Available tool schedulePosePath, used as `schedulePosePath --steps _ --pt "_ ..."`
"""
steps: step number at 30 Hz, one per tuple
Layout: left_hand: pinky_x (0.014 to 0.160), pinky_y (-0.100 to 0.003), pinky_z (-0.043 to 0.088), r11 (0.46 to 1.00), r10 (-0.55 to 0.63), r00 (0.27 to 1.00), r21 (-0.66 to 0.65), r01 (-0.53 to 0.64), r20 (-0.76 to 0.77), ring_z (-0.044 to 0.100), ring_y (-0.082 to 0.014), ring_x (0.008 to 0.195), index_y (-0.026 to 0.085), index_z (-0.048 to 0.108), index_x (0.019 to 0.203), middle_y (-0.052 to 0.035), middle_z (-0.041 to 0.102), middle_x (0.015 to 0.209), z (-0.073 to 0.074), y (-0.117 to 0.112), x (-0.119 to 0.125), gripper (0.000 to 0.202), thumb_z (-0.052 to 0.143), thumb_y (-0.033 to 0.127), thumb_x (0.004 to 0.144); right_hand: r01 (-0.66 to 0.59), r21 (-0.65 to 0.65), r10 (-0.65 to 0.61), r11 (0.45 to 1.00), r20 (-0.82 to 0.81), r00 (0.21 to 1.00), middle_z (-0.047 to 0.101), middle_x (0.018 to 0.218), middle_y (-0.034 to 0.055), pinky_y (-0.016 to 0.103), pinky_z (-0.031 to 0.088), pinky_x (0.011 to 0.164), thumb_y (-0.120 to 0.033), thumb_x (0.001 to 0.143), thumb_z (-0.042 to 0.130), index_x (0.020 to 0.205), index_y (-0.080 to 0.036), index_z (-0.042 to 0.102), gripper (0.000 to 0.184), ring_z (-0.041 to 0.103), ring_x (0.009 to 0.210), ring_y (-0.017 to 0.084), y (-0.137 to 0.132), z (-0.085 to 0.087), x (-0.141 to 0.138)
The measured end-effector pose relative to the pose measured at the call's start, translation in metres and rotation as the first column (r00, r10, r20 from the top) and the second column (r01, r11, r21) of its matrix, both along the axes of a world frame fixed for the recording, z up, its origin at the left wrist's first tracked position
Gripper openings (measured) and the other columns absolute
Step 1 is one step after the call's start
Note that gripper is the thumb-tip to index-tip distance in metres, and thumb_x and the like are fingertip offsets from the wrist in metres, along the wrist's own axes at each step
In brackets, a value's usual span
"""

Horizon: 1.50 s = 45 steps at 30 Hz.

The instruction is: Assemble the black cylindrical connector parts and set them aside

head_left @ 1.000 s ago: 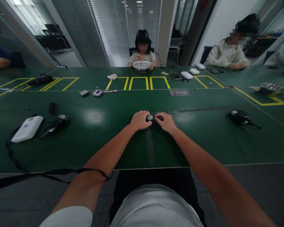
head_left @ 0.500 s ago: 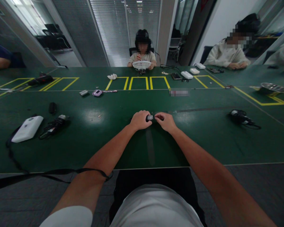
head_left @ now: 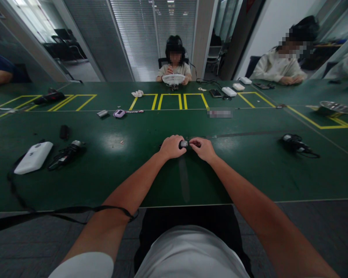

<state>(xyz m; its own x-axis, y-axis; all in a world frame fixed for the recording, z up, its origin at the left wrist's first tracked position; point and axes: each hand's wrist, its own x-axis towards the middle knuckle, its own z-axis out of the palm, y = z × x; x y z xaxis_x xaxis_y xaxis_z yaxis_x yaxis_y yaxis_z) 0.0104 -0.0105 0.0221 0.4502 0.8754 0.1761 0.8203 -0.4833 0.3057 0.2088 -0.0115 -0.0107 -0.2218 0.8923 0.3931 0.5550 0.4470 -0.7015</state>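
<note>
I see L hand [head_left: 172,147] closed round blk/silver item [head_left: 182,144], silver end [head_left: 185,144] out btwn hands, over green table [head_left: 208,181]; R hand [head_left: 203,148] just beside that end, fingertips together, can't tell if gripping anything; corded blk tool [head_left: 296,144] lies well off to R.

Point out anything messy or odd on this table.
Slightly untidy: a pale scrap lies loose on the green tabletop, left of the left hand, like stray litter, and a crumpled white wad sits farther back beside yellow tape. No spill shows.
</note>
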Motion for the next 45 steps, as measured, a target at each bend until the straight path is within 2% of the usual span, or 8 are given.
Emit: schedulePosePath --steps 11,28,34,45 --pt "0.079 -0.039 0.046 0.998 -0.018 1.0 0.062 0.018 -0.002 0.057 -0.0255 0.092 0.02 0.06 0.102 -0.0074 0.065 0.099 -0.0058 0.0027 -0.0012 0.031 0.059 0.04 0.078 0.003 -0.005 -0.003 1.0 -0.017 1.0 0.074 0.088 0.0048 0.031 0.052 0.073 -0.023 0.081 0.064 0.093 -0.019 0.074 0.015 0.067 0.077 0.017 -0.0005 0.0004 -0.0011" --pt "0.079 -0.039 0.046 1.0 -0.014 1.0 0.024 0.014 0.0 0.057 -0.0243 0.09 0.02 0.06 0.102 -0.0073 0.064 0.098 -0.002 0.0012 -0.0009 0.031 0.058 0.041 0.079 0.004 -0.008 -0.004 1.0 -0.038 0.999 0.074 0.087 0.0051 0.031 0.053 0.073 -0.021 0.082 0.065 0.094 -0.018 0.074 0.015 0.068 0.078 0.017 0.0012 -0.0021 0.0005" --pt "0.079 -0.04 0.046 0.998 -0.01 1.0 0.066 0.011 -0.014 0.058 -0.0256 0.093 0.02 0.06 0.103 -0.0073 0.065 0.099 -0.0043 0.0014 -0.0007 0.032 0.059 0.039 0.078 0.007 -0.019 -0.008 1.0 -0.036 0.999 0.074 0.087 0.0052 0.031 0.053 0.073 -0.022 0.082 0.065 0.094 -0.019 0.074 0.016 0.068 0.078 0.017 0.0009 -0.0023 0.0015" --pt "0.081 -0.039 0.046 0.999 0.0 1.0 0.039 0.001 -0.016 0.058 -0.0257 0.094 0.02 0.06 0.103 -0.0077 0.065 0.1 -0.0025 0.0009 0.0006 0.031 0.059 0.039 0.079 0.032 -0.044 -0.034 0.999 -0.047 0.998 0.074 0.086 0.005 0.03 0.054 0.073 -0.022 0.08 0.064 0.09 -0.019 0.073 0.014 0.068 0.077 0.017 -0.0006 0.002 0.0008"
